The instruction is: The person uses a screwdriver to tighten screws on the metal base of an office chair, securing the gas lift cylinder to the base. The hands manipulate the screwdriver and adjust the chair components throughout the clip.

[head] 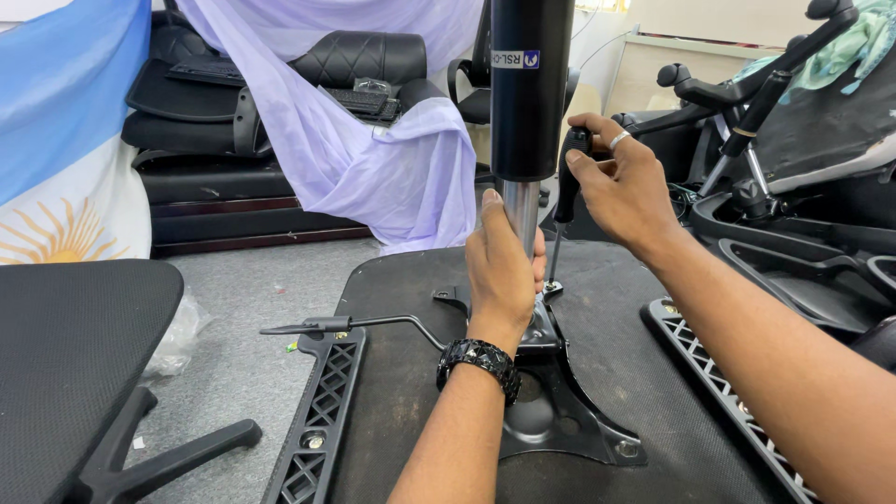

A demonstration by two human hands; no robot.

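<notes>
Head view: two hands worked on a gas lift cylinder (529, 93) standing in an upturned chair seat (411, 392).

Nearest, the left hand (504, 271) was clenched round the cylinder's silver piston rod just above the metal mechanism plate (560, 411), while the right hand (621, 182) grasped a black screwdriver handle (571, 182), its shaft reaching down to the plate. Judging from this, the driver tip could slip off its screw if the cylinder tilted, nicking the left hand's fingers. Beyond lay a lever (345, 325), then stacked chairs under lilac cloth (373, 149). Screw head stayed hidden; the cylinder's top was cut off.
</notes>
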